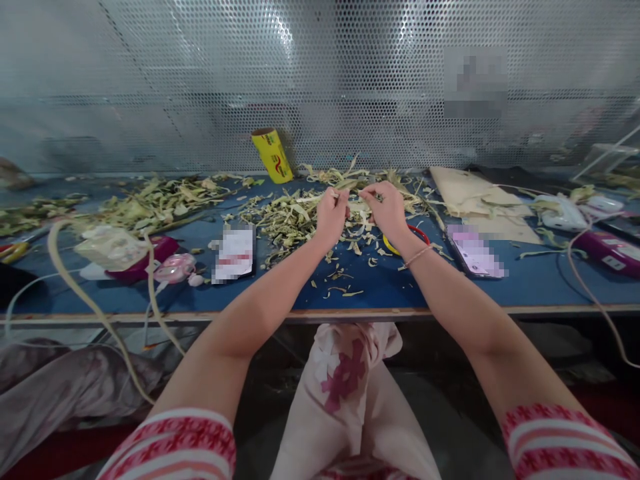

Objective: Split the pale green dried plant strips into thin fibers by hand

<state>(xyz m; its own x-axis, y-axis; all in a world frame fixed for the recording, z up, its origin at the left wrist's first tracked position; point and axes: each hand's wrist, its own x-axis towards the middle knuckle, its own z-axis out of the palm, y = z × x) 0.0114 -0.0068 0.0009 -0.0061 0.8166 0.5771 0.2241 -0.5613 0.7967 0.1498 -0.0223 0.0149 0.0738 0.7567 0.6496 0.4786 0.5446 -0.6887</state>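
Observation:
My left hand is closed in a pinch above a heap of dry, pale green plant scraps. Close beside it, my right hand pinches with thumb and forefinger, the other fingers curled. A narrow pale piece of dry plant seems to lie between the fingertips of both hands; its exact shape is too small to make out. Longer leafy strips lie just behind the hands. Partly under my right wrist is a ring-shaped thing in yellow and red, possibly tool handles.
A yellow tube leans against the perforated metal panel. Phones lie either side of my arms. More plant scraps, a pale hose and a purple device sit farther out. Cardboard lies right on the blue table.

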